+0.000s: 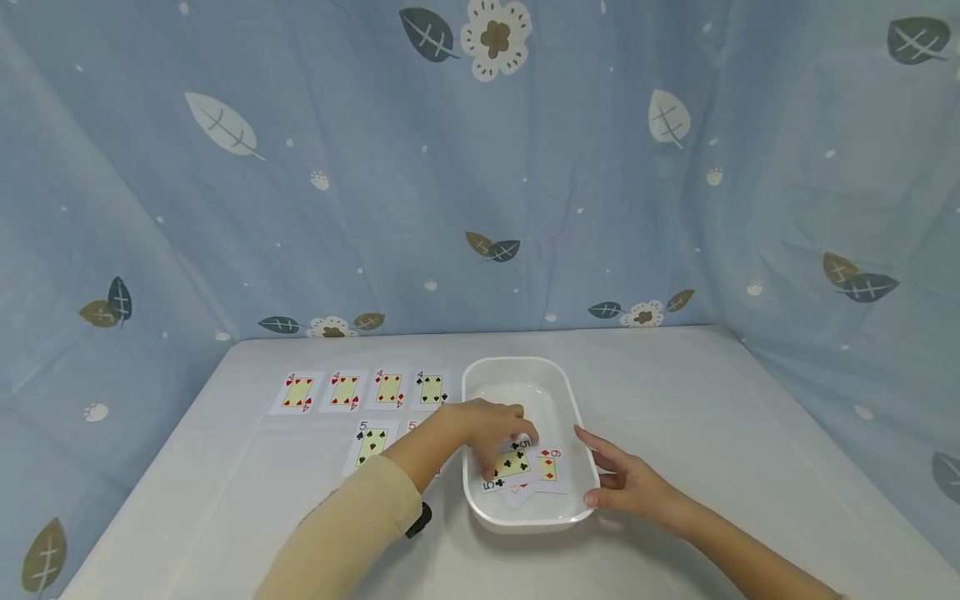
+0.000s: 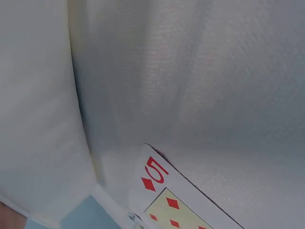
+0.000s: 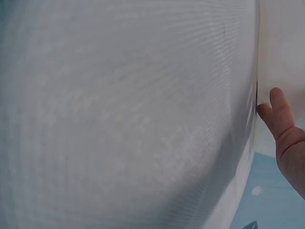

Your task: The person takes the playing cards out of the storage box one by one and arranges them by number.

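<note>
A white tray (image 1: pixel 521 364) holds several playing cards. My left hand (image 1: pixel 486 425) reaches down into it over the five of clubs (image 1: pixel 512 465), thumb by the card's left edge and fingertips at its upper edge. Whether the hand pinches that card I cannot tell. Beside the five lies a six of diamonds (image 1: pixel 550 471), and another card (image 1: pixel 517 497) pokes out beneath. My right hand (image 1: pixel 626 483) rests against the tray's right side, index finger and thumb spread along the rim. From the right wrist, its fingers (image 3: pixel 281 112) touch the outer wall.
Left of the tray, a row of fours includes a four of hearts (image 1: pixel 297 392), a four of diamonds (image 1: pixel 388 389) and a four of spades (image 1: pixel 431 389). Nearer lies a five of spades (image 1: pixel 371 444). A five of diamonds (image 2: pixel 172 205) is partly hidden by my left arm in the head view.
</note>
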